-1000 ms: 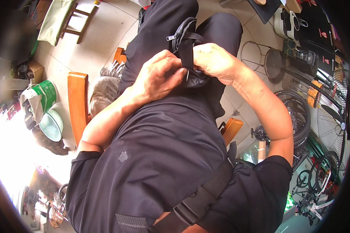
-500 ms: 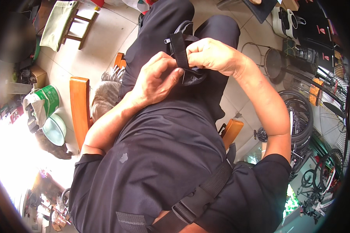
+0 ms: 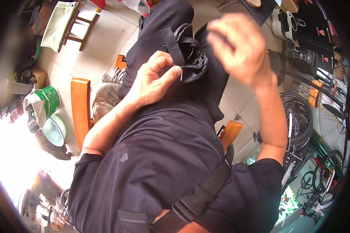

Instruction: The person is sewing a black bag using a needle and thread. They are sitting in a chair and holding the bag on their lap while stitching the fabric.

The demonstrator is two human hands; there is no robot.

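A small black fabric pouch (image 3: 196, 64) with a flat black strap (image 3: 169, 40) lies over my thighs, its mouth gaping and crumpled. My left hand (image 3: 151, 79) is closed on its near left edge, thumb and fingers pinching the cloth at the strap's lower end. A thin pale sliver (image 3: 182, 73), perhaps a pin or needle, sticks out beside the thumb tip. My right hand (image 3: 241, 48) is raised to the right of the pouch, apart from it. Motion smears its bent fingers, and whether anything small is between them cannot be made out.
Wooden chair arms (image 3: 80, 112) flank me. On the left are a folding stool (image 3: 81, 29), a green-and-white bucket (image 3: 48, 101) and a pale basin (image 3: 54, 130). A bicycle wheel (image 3: 299, 116), a fan (image 3: 330, 120) and white shoes (image 3: 282, 25) stand to the right.
My right hand has left the pouch and swung up and to the right. The strap's upper end now tilts further left, and the pouch's mouth shows more. My left hand keeps its hold.
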